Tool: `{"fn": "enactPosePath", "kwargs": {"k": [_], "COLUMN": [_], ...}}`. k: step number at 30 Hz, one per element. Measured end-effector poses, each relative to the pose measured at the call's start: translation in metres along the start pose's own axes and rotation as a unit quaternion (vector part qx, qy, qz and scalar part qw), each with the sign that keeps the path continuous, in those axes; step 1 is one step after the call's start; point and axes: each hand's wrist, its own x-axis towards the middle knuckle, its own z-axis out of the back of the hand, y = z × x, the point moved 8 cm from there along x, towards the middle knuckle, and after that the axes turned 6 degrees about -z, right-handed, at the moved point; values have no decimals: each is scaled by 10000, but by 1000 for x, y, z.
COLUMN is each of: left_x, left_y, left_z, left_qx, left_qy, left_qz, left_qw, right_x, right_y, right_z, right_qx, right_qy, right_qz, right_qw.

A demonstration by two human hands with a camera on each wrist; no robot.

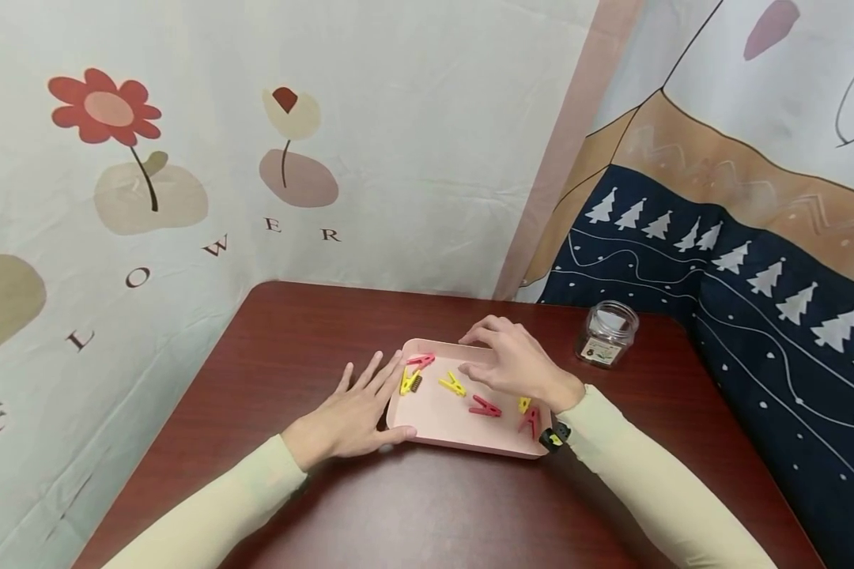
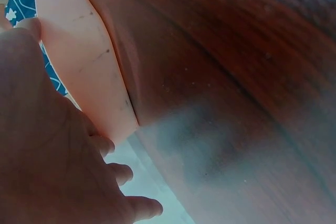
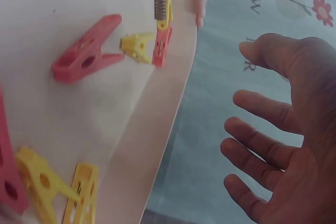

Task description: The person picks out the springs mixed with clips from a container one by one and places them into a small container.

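Note:
A shallow pink tray (image 1: 462, 438) holds several red and yellow plastic clothespins, among them a red clothespin (image 1: 485, 407) and a yellow clothespin (image 1: 452, 384). At its left end, another yellow clothespin (image 1: 409, 382) with a coiled spring lies by a red clothespin (image 1: 423, 360). My left hand (image 1: 352, 415) lies along the tray's left rim with fingers spread and straight. Over the far right part of the tray hovers my right hand (image 1: 515, 359), its fingers apart and slightly bent, with nothing between them. Its wrist partly hides more clothespins, including a yellow clothespin (image 3: 81, 192) in the right wrist view.
A clear, open jar (image 1: 607, 333) with a label stands at the back right of the brown table (image 1: 313, 332). Behind the table hangs a pale printed cloth (image 1: 413, 142), and a dark blue tree-patterned cloth (image 1: 640, 253) lines the right side.

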Motion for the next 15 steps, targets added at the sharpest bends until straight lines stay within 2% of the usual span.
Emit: {"fn": "enactPosePath", "kwargs": {"k": [5,10,15], "left_x": [0,-1,0], "left_y": [0,1,1], "left_z": [0,-1,-1], "left_qx": [8,-11,-2], "left_qy": [28,55,45], "left_qz": [12,36,22], "left_qw": [10000,10000,10000], "right_x": [8,14,21], "right_y": [9,17,26], "right_z": [-14,-27,-38], "right_qx": [-258,-383,-568], "right_qy": [315,662,747], "right_qz": [144,101,374], "right_qw": [9991,9970,9949]}}
